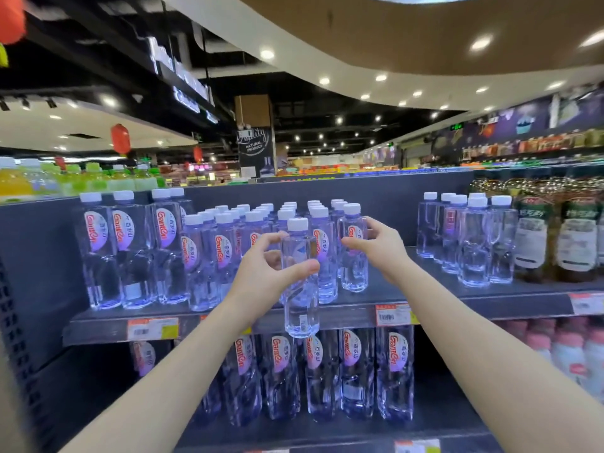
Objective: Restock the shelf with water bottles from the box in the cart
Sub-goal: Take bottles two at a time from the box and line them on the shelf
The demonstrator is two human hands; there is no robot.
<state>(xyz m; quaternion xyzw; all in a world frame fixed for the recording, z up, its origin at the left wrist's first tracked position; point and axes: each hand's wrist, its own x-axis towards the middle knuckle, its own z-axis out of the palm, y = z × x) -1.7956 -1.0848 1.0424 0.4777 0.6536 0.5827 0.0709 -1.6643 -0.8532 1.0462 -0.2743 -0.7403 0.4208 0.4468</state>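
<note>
My left hand (266, 268) grips a clear water bottle (300, 302) with a white cap, held upright in front of the top shelf's front edge (343, 313). My right hand (376, 245) reaches over the shelf with fingers spread, touching a standing bottle (353, 253) at the right end of the small-bottle group (248, 230). Larger bottles with red and white labels (124, 250) stand at the shelf's left. The box and cart are out of view.
More water bottles (464, 237) and dark labelled bottles (555, 237) stand on the shelf's right. The lower shelf (425, 429) holds large water bottles (327, 374) and pink-capped bottles (568, 354). Price tags (390, 314) hang on the shelf edge.
</note>
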